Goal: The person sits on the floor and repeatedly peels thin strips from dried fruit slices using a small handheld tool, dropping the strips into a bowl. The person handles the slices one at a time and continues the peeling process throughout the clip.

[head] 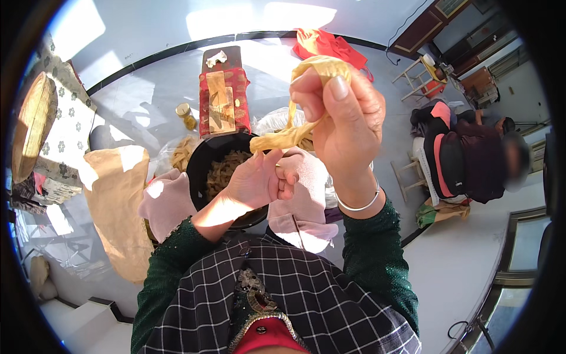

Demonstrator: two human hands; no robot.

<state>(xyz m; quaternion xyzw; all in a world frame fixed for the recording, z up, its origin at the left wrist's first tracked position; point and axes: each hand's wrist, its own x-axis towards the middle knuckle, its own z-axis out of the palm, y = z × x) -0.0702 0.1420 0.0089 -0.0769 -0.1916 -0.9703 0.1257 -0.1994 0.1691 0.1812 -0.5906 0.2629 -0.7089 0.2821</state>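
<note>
A pale yellow, pliable strip (pixel 276 140) stretches between my two hands. My right hand (pixel 347 119) is raised higher, with the strip looped over its fingers and pinched near the thumb. Lower and to the left, my left hand (pixel 258 181) holds the strip's other end at the thumb and fingertips. Beneath my left hand stands a black basin (pixel 194 175) holding a heap of brown cut pieces (pixel 225 170); my hand and forearm hide part of it. Pink cloth (pixel 300 186) covers my knees on both sides of the basin.
Beyond the basin, a low bench with a red cloth (pixel 241 95) bears wooden boards (pixel 216 104). A glass jar (pixel 183 110) stands left of it. More yellow strips (pixel 183 152) lie in plastic beside the basin. A brown sack (pixel 117 208) is at left; another person (pixel 473 155) sits at right.
</note>
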